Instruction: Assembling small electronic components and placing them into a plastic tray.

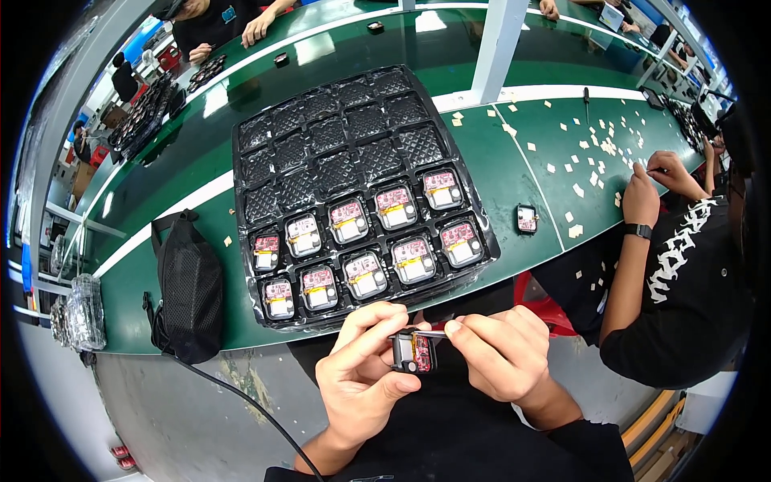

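Close to my body, past the table's near edge, my left hand [361, 377] grips a small black electronic device housing [399, 353] between thumb and fingers. Its open face shows a red circuit board, a silvery block and a strip of yellow tape. Pinched in my right hand [502, 353] is a thin metal tool [432, 332], seemingly tweezers, with its tip at the housing's upper edge. Just beyond my hands lies a black plastic tray [328, 135]. Its two nearest rows hold similar units [348, 222] with red boards; the farther pockets are bare.
A black bag [189, 281] lies left of the tray, with a black cable [241, 402] running down toward me. To the right are a lone unit [526, 218], scattered pale square pieces [594, 177], a screwdriver [586, 103] and a co-worker [675, 281]. A grey post [499, 52] rises behind.
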